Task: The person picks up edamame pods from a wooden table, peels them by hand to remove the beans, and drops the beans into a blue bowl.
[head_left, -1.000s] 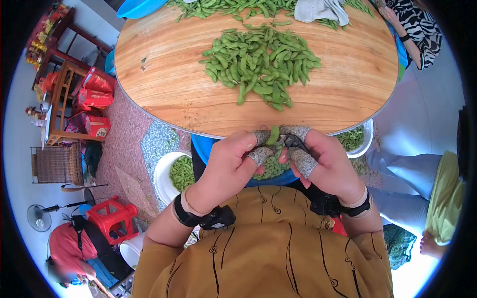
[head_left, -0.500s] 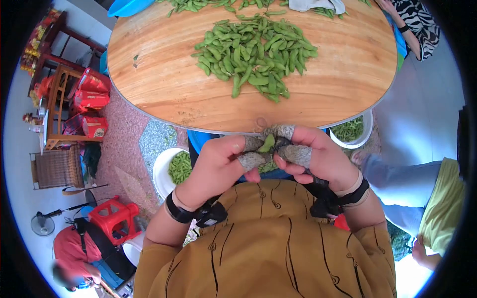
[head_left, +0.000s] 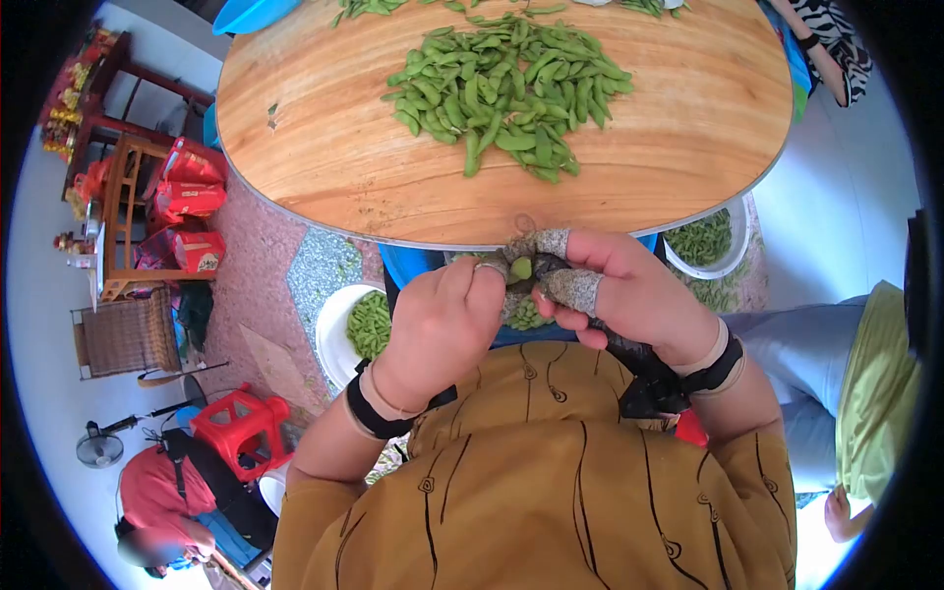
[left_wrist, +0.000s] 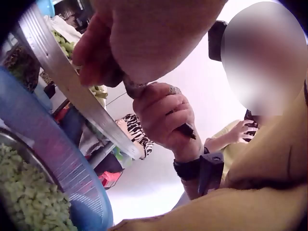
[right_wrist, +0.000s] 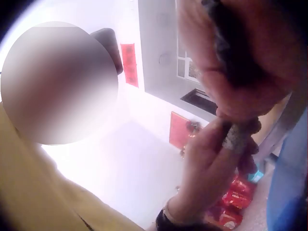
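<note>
Both hands meet just off the table's near edge in the head view, grey wraps around some fingertips. My left hand [head_left: 442, 310] pinches a green soybean pod [head_left: 521, 266], mostly hidden by the fingers. My right hand [head_left: 629, 290] grips a slim black object [right_wrist: 231, 43] along its palm, its thumb and forefinger right at the pod. One end of that object sticks out below the right hand in the left wrist view; I cannot tell what tool it is. Below the hands, a blue basket [left_wrist: 82, 159] stands by a metal-rimmed bowl of shelled beans [left_wrist: 29, 187].
A heap of pods [head_left: 506, 93] lies on the round wooden table [head_left: 305, 157]. White buckets of pods stand at left [head_left: 334, 329] and right [head_left: 742, 236]. A red stool [head_left: 241, 428] is at far left. A person in jeans [head_left: 806, 364] stands to the right.
The left hand has turned over the pod, its back now facing up, and less of the pod shows. The right hand keeps its grip near the same place.
</note>
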`<action>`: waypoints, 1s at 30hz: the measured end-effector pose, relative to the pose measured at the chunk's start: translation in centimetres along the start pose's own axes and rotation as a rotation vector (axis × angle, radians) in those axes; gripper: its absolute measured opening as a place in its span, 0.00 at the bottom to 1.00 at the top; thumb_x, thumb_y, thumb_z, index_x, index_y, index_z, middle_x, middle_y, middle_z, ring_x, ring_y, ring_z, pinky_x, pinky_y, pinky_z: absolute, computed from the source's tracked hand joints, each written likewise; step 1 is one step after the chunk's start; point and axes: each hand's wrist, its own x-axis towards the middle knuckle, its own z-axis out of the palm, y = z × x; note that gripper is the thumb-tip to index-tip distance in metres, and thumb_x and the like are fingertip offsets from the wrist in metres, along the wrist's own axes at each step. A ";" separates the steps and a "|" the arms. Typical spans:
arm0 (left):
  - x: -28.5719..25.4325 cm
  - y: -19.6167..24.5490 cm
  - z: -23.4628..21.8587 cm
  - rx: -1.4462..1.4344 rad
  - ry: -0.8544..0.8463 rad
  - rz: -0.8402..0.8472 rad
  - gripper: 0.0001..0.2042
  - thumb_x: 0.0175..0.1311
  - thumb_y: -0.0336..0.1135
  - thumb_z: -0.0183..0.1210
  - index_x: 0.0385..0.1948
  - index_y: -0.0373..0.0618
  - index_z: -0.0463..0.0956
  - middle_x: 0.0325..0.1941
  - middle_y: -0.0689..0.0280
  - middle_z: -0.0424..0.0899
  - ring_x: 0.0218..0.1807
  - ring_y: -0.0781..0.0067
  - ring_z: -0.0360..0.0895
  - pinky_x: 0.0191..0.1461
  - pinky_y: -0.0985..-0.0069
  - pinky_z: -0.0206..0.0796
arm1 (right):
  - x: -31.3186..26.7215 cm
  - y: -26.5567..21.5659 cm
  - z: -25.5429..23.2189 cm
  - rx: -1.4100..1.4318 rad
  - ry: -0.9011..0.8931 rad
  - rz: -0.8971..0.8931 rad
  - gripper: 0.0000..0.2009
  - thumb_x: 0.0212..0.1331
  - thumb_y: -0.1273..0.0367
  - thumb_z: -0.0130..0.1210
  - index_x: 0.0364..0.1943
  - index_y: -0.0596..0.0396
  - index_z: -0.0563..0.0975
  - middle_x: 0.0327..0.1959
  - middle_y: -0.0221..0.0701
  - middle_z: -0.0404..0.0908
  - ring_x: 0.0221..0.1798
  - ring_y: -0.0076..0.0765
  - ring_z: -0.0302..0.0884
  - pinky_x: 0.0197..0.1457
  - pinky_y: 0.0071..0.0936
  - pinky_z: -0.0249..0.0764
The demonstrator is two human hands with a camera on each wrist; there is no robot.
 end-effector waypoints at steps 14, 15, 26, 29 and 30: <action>-0.4 -0.7 -1.2 -1.825 -0.394 -0.968 0.09 0.65 0.24 0.42 0.41 0.36 0.70 0.30 0.59 0.80 0.22 0.72 0.77 0.28 0.76 0.71 | 0.0 1.6 -1.1 0.159 -0.104 0.084 0.12 0.62 0.72 0.46 0.48 0.55 0.75 0.29 0.23 0.75 0.24 0.13 0.66 0.19 0.13 0.64; -0.5 -0.7 -1.2 -1.842 -0.434 -0.988 0.10 0.63 0.22 0.39 0.41 0.36 0.70 0.31 0.59 0.80 0.23 0.71 0.77 0.29 0.76 0.72 | 0.0 1.9 -1.2 0.124 -0.102 0.073 0.12 0.62 0.72 0.47 0.48 0.54 0.75 0.29 0.23 0.75 0.23 0.13 0.66 0.19 0.12 0.64; -2.0 0.0 0.0 -1.307 -0.531 -0.724 0.12 0.68 0.22 0.37 0.45 0.35 0.70 0.37 0.62 0.80 0.31 0.74 0.79 0.37 0.77 0.75 | 0.7 4.8 -1.1 -0.956 0.319 -0.323 0.11 0.49 0.70 0.56 0.35 0.62 0.73 0.25 0.45 0.76 0.27 0.51 0.76 0.32 0.40 0.71; -2.4 -0.5 0.2 -1.356 -0.457 -0.902 0.12 0.67 0.22 0.38 0.45 0.35 0.70 0.37 0.62 0.80 0.31 0.75 0.79 0.36 0.79 0.75 | 0.6 4.9 -1.0 -0.983 0.315 -0.343 0.11 0.47 0.68 0.57 0.29 0.62 0.72 0.25 0.49 0.76 0.30 0.59 0.74 0.33 0.42 0.71; -2.5 -0.7 0.3 -1.347 -0.475 -0.901 0.11 0.67 0.23 0.39 0.43 0.35 0.71 0.36 0.62 0.80 0.31 0.76 0.79 0.35 0.79 0.74 | 0.5 4.9 -0.8 -1.055 0.326 -0.386 0.11 0.47 0.68 0.58 0.29 0.62 0.72 0.25 0.48 0.76 0.31 0.59 0.74 0.33 0.42 0.72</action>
